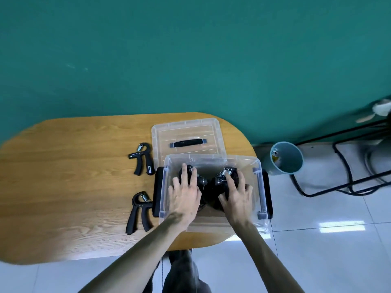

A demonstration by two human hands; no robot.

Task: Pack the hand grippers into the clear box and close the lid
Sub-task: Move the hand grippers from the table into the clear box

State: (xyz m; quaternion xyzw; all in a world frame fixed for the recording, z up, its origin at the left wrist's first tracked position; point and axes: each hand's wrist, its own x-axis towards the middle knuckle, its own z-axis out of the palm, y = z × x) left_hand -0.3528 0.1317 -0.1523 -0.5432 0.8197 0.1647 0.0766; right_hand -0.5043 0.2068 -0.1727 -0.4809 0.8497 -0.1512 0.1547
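Observation:
The clear box (259,187) stands open at the right end of the wooden table, black latches on its left and right sides. Both my hands are inside it. My left hand (185,197) lies over a black hand gripper (202,180) in the box's left half, fingers spread across it. In the right half, my right hand (237,197) covers another black hand gripper (221,179), with the thumb curled by its handle. Two more hand grippers lie on the table left of the box, one far (142,158) and one near (138,212). The clear lid (186,134) with its black handle lies flat behind the box.
The oval wooden table (74,187) ends just right of the box. On the tiled floor to the right stand a grey bin (285,158) and a black metal frame (349,166). A green wall rises behind the table.

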